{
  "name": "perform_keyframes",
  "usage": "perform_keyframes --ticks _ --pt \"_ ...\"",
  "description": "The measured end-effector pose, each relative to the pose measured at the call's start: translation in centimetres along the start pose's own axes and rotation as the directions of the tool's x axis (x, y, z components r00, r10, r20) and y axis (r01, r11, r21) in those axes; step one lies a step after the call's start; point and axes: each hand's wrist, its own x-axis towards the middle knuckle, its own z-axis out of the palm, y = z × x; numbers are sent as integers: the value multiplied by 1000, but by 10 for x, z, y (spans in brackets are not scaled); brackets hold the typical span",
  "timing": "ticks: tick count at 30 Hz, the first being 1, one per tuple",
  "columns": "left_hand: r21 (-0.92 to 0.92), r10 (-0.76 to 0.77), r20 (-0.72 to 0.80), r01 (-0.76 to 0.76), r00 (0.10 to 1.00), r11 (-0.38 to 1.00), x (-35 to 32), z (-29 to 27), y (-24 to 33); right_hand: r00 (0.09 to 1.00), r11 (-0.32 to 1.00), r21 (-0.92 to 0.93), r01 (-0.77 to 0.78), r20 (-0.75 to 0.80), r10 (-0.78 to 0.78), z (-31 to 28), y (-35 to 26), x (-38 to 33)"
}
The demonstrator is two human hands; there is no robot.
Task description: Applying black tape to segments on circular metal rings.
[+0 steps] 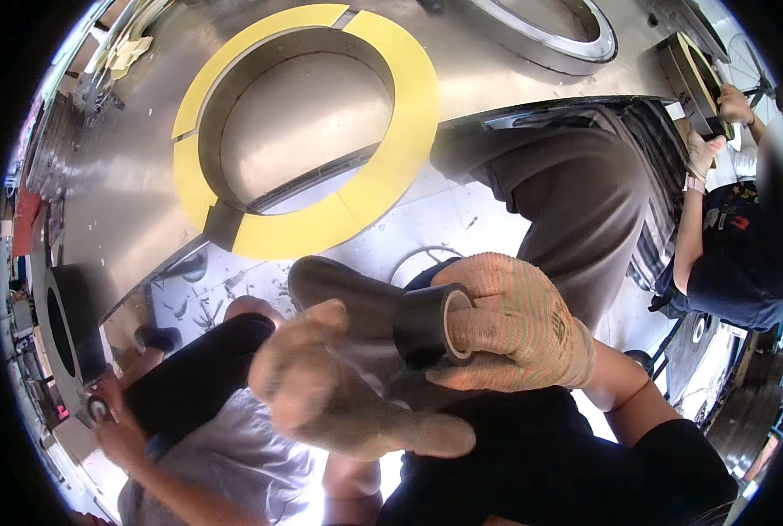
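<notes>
My right hand, in a knitted work glove, is shut on a roll of black tape with its fingers through the core. My left hand, also gloved and blurred, is close in front of the camera just left of the roll, fingers spread, touching a stretch of clear film or tape coming off it. Above both hands lies a large steel plate with a round opening ringed by a yellow band.
A person in a dark shirt works at the right edge on a yellow-ringed part. Another person crouches at lower left, hand on a small roll. A polished steel ring lies at top. Scraps litter the white floor.
</notes>
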Motion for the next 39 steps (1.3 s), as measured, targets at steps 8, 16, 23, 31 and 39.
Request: perform_keyframes --ticks 8,16,23,31,39 --pt "-589 -347 132 355 929 726 -29 5 -30 1000 993 -114 -26 -8 25 7 -5 -4" --pt "-369 -268 42 265 962 891 -20 -1 -17 960 975 -192 110 276 -54 -16 -11 10" --pt "99 -163 -190 184 968 978 19 5 -16 986 987 34 -158 -50 160 22 -12 -4" --pt "520 32 -79 14 996 854 36 16 -50 942 937 158 -311 -82 326 33 -21 2" --pt "349 -347 -313 447 884 824 40 32 -48 774 670 394 -630 240 586 33 -5 -7"
